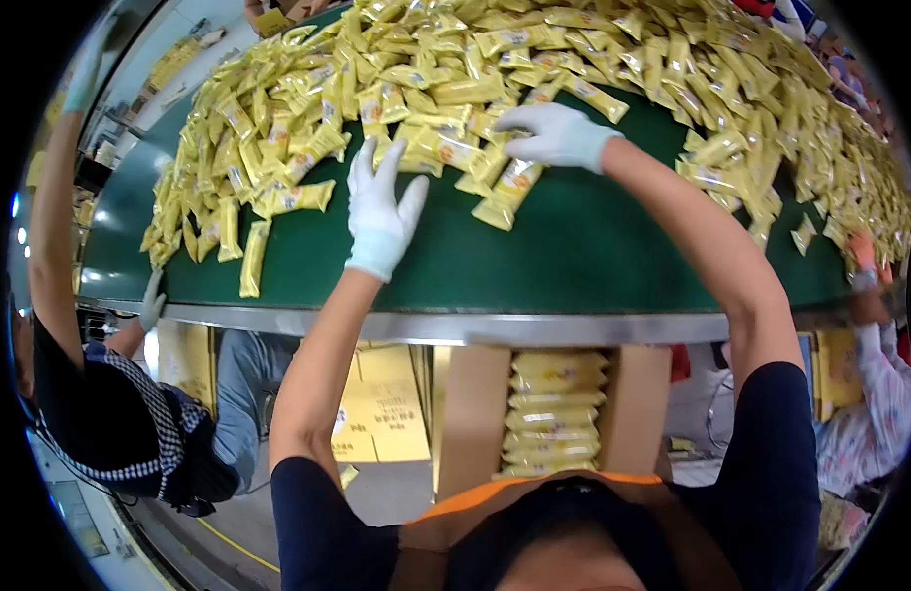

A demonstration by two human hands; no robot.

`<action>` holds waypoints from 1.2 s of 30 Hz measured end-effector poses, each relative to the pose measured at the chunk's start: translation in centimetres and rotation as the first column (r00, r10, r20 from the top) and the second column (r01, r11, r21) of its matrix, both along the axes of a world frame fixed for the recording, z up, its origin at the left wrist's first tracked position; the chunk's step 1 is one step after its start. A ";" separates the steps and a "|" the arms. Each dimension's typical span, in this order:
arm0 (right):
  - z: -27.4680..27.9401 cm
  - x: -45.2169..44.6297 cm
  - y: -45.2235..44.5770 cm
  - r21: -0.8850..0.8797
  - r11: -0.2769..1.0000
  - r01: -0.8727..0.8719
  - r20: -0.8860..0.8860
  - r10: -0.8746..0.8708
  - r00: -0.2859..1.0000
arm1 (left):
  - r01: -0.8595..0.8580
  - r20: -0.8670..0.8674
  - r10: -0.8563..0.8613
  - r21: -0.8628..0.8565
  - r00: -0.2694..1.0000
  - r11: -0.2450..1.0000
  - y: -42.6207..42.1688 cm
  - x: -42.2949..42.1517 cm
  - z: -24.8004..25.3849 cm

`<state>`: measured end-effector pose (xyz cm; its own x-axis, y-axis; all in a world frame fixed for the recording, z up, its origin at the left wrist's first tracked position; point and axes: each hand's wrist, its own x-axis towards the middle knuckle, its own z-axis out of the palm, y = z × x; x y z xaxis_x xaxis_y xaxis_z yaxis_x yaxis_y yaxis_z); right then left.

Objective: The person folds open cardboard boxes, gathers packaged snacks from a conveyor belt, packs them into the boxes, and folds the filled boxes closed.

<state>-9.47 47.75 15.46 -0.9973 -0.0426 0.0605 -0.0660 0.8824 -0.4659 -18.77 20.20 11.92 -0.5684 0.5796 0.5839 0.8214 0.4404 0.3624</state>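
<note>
Reaching across the green tabletop, we have our left hand spread wide beside packets and our right hand outstretched over others. Slim, glossy and yellow, they lie heaped towards the far side. Grasping one, we judge, calls for narrowing our fingers around its wrapper.

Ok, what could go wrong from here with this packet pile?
Slide: the packets lie heaped and overlapping, so pulling from the front, where the left hand and right hand are, may bring others down.

Drop: the upright-lying packet at left is close to the metal rail; a nudge could send it over.

Miss: the open carton sits below the rail, so a packet let go carelessly might land beside it.
</note>
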 end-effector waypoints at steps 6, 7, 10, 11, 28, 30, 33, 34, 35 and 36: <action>-3.5 -10.7 -6.0 0.350 0.930 0.109 0.068 -0.141 0.988 | -0.015 -0.076 0.005 -0.128 0.997 0.992 3.5 -11.8 -11.4; -3.8 -10.5 -5.8 0.344 0.935 0.089 0.133 -0.143 0.981 | 0.030 0.028 -0.025 -0.174 0.999 0.984 3.3 -11.0 -10.2; -3.7 -6.2 -3.2 0.241 0.970 0.035 0.223 -0.090 0.971 | 0.145 0.111 -0.118 -0.283 0.987 0.948 3.6 -4.7 -7.3; -3.9 -3.7 -1.8 0.231 0.973 0.027 0.229 -0.081 0.970 | 0.176 0.173 -0.127 -0.306 0.977 0.936 3.8 -2.1 -6.8; -6.0 26.8 2.0 0.283 0.900 0.331 -0.256 -0.262 0.931 | 0.403 -0.030 -0.429 -0.291 0.903 0.868 15.5 2.5 -3.2; -5.4 27.6 1.7 0.304 0.913 0.272 -0.212 -0.214 0.954 | 0.314 -0.098 -0.419 -0.515 0.903 0.797 17.5 2.0 -4.6; -4.2 29.6 0.6 0.126 0.952 0.279 -0.054 -0.274 0.960 | 0.407 0.168 -0.394 -0.624 0.904 0.667 16.9 1.9 -2.1; -3.7 30.1 0.4 -0.013 0.940 0.341 -0.033 -0.341 0.940 | 0.383 0.202 -0.339 -0.661 0.919 0.645 16.0 2.5 -1.3; -3.0 30.4 0.2 -0.148 0.905 0.398 -0.007 -0.404 0.915 | 0.385 0.220 -0.324 -0.656 0.920 0.649 14.6 2.8 -1.2; -2.0 30.0 0.7 -0.151 0.890 0.429 -0.022 -0.437 0.899 | 0.387 0.234 -0.312 -0.651 0.921 0.653 13.1 3.0 -1.2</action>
<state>20.49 48.47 13.50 -0.9098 0.4055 0.0881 0.2794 0.7556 -0.5925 -15.78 33.29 10.73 -0.2699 0.9588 -0.0888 0.9448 0.2815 0.1676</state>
